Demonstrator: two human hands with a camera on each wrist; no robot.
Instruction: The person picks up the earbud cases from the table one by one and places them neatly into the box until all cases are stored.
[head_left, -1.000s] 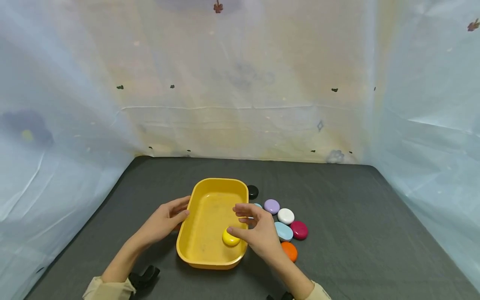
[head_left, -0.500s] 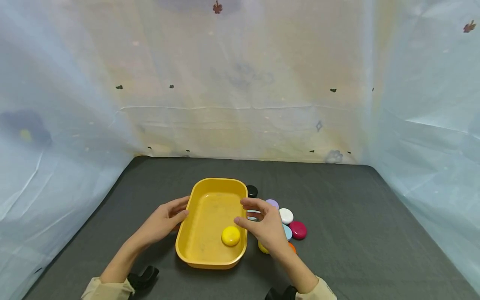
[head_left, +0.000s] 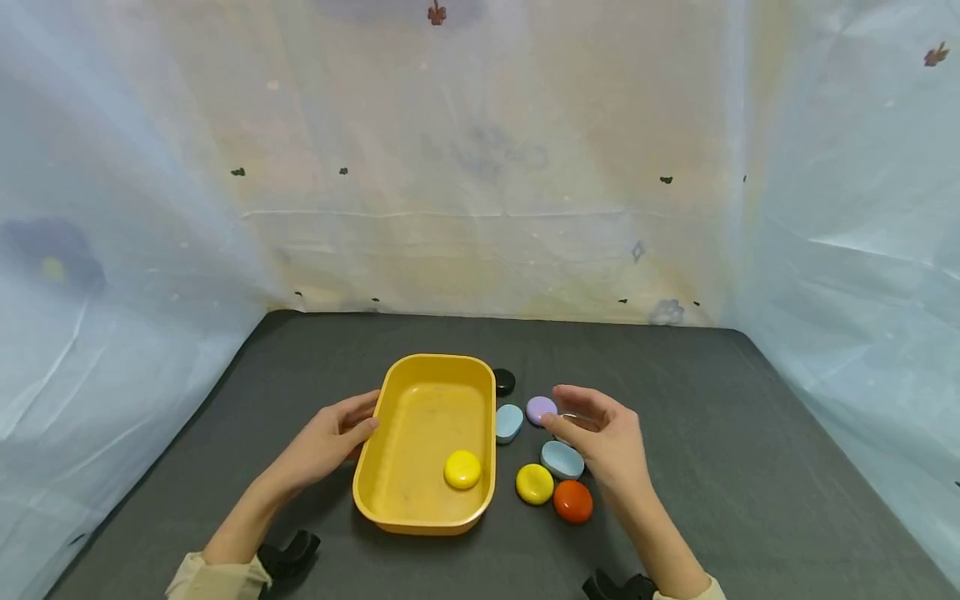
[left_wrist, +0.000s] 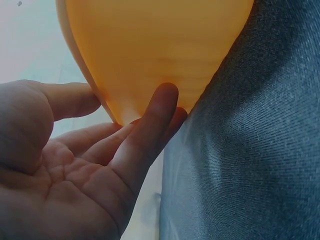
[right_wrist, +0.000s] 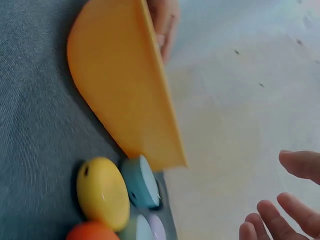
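A yellow rectangular tray (head_left: 366,487) stands on the dark cloth with one smooth yellow pebble-shaped piece (head_left: 462,470) inside. My left hand (head_left: 324,444) touches the tray's left side, thumb at the rim and fingers along the outer wall, as the left wrist view shows. Right of the tray, my right hand (head_left: 609,442) hovers over the loose pieces, its fingers spread and holding nothing. Partly behind them is a white piece (head_left: 579,421). Near its thumb lies a lilac piece (head_left: 541,409), and below it a light blue piece (head_left: 562,459). The crimson piece is hidden.
Another yellow piece (head_left: 535,484) and an orange piece (head_left: 573,501) lie close together. By the tray's right wall are a second light blue piece (head_left: 508,423) and a black piece (head_left: 505,382). Pale patterned sheets (head_left: 480,250) enclose the back and sides.
My right hand has drawn away from the yellow piece in the tray and moved right, over the loose pieces. My left hand and the tray have stayed in place.
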